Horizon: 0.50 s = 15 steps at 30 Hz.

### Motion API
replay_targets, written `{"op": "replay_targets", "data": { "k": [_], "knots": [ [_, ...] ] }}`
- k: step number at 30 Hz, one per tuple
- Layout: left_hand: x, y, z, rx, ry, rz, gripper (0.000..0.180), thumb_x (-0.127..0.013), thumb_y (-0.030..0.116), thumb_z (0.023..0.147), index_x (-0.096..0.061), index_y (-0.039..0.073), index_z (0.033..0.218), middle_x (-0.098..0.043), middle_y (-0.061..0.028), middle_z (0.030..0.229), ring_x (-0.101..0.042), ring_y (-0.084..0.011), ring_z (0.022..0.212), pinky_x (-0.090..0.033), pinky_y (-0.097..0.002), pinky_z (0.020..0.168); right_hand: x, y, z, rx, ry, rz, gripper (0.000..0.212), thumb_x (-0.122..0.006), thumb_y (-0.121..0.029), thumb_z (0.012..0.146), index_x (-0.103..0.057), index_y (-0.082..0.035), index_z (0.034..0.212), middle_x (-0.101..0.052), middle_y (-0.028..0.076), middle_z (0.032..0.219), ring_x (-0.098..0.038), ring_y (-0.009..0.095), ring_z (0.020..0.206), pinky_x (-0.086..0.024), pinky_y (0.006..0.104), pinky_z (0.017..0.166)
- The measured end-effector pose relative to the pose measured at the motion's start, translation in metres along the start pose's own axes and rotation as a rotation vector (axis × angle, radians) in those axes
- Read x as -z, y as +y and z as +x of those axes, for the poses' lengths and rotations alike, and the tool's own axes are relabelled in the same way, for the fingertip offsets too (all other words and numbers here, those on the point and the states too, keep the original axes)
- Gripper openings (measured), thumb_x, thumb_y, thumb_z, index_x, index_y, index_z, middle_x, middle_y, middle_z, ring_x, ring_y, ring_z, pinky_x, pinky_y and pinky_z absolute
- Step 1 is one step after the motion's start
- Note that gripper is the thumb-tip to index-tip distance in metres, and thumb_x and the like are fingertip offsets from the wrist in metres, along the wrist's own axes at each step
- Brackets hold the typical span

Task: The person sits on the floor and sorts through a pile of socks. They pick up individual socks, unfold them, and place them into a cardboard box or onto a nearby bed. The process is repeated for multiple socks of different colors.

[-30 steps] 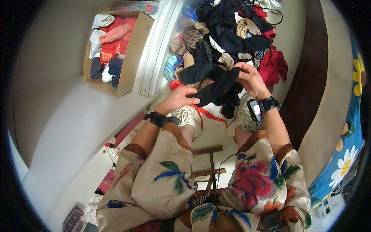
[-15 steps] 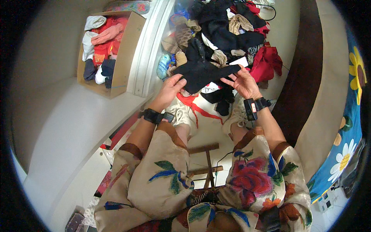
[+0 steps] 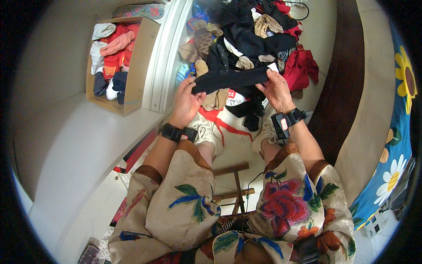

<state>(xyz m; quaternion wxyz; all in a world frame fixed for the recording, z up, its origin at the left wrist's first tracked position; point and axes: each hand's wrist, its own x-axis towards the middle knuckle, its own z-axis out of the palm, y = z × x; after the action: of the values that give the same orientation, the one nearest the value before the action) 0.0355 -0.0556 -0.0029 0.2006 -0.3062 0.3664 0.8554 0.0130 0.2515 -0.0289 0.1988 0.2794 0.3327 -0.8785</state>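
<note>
A black sock [image 3: 231, 82] is stretched level between my two hands, drawn into a long flat strip. My left hand [image 3: 188, 100] pinches its left end between thumb and fingers. At the other end my right hand [image 3: 277, 89] grips the cloth, close to a small white tag [image 3: 273, 67]. Below and beyond the sock lies a pile of loose clothing and socks, with black garments [image 3: 246, 35], a tan piece [image 3: 266, 25] and a dark red cloth [image 3: 301, 69]. A beige piece [image 3: 215, 100] shows just under the sock.
On the left ledge stands a cardboard box [image 3: 134, 66] of rolled red, white and dark socks. A red strip of cloth [image 3: 224, 125] trails on the floor between my white shoes [image 3: 205, 134]. A wooden frame [image 3: 237, 185] stands beneath me. Flowered blue fabric [image 3: 395, 154] hangs at right.
The black cloth has gone from a wide, drooping shape to a straight narrow strip. My left hand has turned palm up and moved slightly left, uncovering the beige piece.
</note>
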Motion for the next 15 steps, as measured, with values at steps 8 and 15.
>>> {"op": "replay_targets", "data": {
  "k": [8, 15],
  "knots": [
    [-0.023, -0.023, 0.004, 0.198, -0.441, 0.687, 0.02, -0.051, 0.013, 0.1, -0.059, 0.004, 0.116, -0.063, -0.0058, 0.107, -0.063, -0.0173, 0.098, -0.053, -0.0338, 0.088, -0.004, -0.077, -0.03, 0.395, -0.105, 0.028, 0.036, -0.054, -0.033, 0.098, -0.06, 0.0, 0.111, -0.063, 0.016, 0.114, -0.059, 0.034, 0.109, -0.043, 0.0511, 0.103],
    [-0.042, -0.106, 0.05, -0.639, -1.405, 1.68, 0.026, -0.061, 0.01, 0.079, -0.07, 0.008, 0.103, -0.043, -0.0135, 0.147, -0.047, -0.0328, 0.127, -0.044, -0.0416, 0.099, 0.014, -0.103, -0.035, 0.598, 0.104, -0.049, 0.015, -0.055, -0.024, 0.099, -0.051, -0.01, 0.096, -0.055, 0.008, 0.083, -0.052, 0.022, 0.074, -0.046, 0.0489, 0.092]
  ]
}}
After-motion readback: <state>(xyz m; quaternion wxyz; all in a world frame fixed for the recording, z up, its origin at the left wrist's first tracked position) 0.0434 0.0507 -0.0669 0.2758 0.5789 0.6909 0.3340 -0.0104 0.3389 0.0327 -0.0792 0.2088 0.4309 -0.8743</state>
